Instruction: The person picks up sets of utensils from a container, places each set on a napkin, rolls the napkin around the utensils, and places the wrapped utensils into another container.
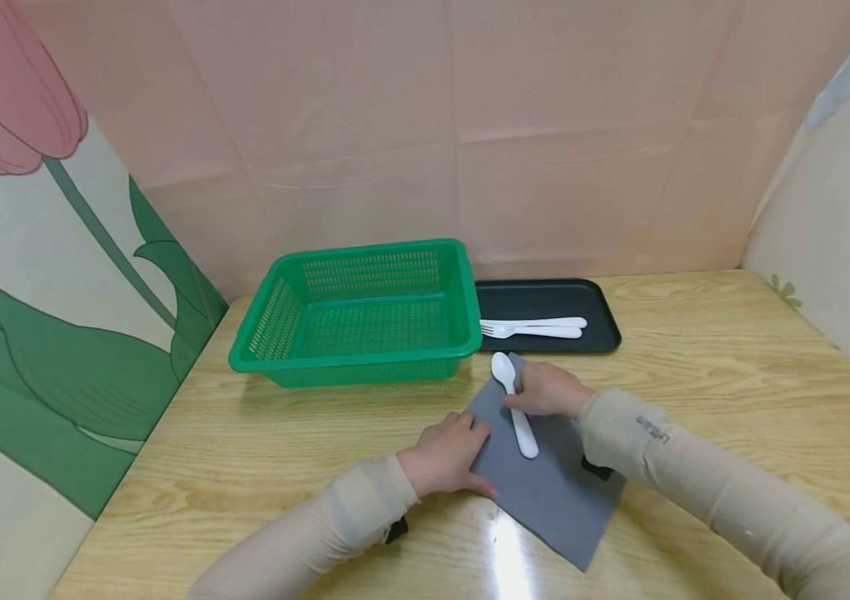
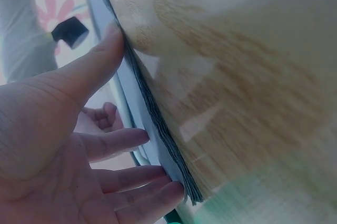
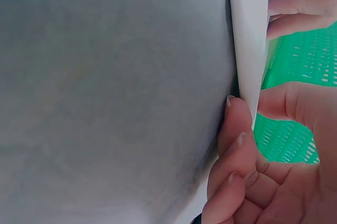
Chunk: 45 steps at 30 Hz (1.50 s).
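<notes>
A grey folded napkin [image 1: 556, 496] lies at a slant on the table, its layered edge [image 2: 158, 112] showing in the left wrist view. Across its upper part is a white spoon [image 1: 522, 425], bowl toward the back. My right hand [image 1: 549, 390] pinches the spoon's handle [image 3: 249, 34] between thumb and curled fingers, close over the cloth. My left hand [image 1: 446, 455] rests along the napkin's left edge; its thumb and fairly straight fingers touch the border at spread points.
A green perforated basket [image 1: 365, 362] stands at the back left. Beside it, a black tray [image 1: 605, 325] holds a white-handled fork [image 1: 548, 332] and another white utensil [image 1: 545, 322], their left ends near the basket rim. A patterned wall [image 1: 455, 150] closes off the back.
</notes>
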Motion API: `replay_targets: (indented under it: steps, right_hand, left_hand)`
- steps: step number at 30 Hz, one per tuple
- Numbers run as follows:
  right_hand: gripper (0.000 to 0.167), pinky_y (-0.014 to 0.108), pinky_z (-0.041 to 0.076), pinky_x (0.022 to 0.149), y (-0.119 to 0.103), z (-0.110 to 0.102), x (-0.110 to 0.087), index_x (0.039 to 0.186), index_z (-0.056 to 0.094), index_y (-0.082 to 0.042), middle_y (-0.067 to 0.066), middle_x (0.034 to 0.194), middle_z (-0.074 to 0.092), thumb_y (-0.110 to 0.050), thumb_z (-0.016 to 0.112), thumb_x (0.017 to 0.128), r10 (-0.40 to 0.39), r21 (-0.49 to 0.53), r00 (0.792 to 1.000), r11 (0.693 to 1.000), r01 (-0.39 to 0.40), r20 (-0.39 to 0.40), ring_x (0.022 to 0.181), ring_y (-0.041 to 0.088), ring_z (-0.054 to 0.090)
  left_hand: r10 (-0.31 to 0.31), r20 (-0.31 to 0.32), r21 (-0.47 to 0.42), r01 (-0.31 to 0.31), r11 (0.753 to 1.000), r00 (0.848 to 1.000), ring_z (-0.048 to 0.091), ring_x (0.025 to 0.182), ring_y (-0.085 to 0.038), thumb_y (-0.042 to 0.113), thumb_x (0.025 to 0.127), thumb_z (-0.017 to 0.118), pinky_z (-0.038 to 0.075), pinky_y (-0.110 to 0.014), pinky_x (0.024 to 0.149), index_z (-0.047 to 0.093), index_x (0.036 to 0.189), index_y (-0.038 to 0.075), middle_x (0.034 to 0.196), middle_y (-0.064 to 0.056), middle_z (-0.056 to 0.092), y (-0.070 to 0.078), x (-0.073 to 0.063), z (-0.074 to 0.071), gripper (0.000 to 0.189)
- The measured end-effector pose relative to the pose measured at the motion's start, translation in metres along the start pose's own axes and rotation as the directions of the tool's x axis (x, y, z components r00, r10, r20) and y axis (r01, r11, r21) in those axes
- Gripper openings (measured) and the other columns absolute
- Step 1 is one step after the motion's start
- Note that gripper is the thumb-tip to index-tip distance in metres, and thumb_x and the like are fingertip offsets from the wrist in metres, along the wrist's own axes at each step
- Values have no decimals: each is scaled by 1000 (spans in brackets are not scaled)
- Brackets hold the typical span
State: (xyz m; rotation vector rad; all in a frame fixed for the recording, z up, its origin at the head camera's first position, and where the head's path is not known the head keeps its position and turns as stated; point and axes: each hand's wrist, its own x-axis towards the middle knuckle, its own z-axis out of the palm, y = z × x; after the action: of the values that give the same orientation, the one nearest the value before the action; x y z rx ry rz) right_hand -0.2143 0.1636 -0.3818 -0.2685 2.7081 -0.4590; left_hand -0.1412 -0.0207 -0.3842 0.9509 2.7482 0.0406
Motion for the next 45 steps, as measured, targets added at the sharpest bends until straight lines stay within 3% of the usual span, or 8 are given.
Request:
replay_targets:
  steps: [45]
  right_hand:
    - [27,23,34,53,-5,-4,-3,73,65,-10,-2,58,55,-27,56,91,1,-26,999,1000,0,52,56,12,47]
  left_hand:
    - [-14,17,-11,14,1000,1000,52,106,-19,58,71,71,51,-30,74,51,125,10,123,-10,53,1,-1,-1,75]
